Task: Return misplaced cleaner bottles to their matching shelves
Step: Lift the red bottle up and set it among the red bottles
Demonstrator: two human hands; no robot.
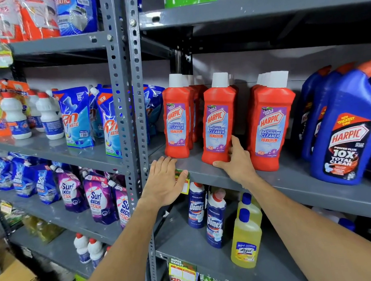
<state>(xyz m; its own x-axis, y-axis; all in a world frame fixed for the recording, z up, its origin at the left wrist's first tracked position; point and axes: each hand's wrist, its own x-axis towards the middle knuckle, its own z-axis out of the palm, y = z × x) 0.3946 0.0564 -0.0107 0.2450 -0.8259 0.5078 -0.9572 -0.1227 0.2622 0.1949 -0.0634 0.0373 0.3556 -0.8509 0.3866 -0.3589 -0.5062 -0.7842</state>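
Three rows of red Harpic bathroom cleaner bottles with white caps stand on the grey middle shelf. My right hand rests against the base of the front bottle of the middle row, thumb under its front edge, fingers along its right side. My left hand lies flat and open on the shelf's front lip, just below the left row's front bottle, covering part of a price tag. The right row stands untouched.
Big blue Harpic bottles stand at the right of the same shelf. Below are Domex bottles and yellow Lizol bottles. Left of the perforated upright are detergent pouches and white bottles. A cardboard box sits bottom left.
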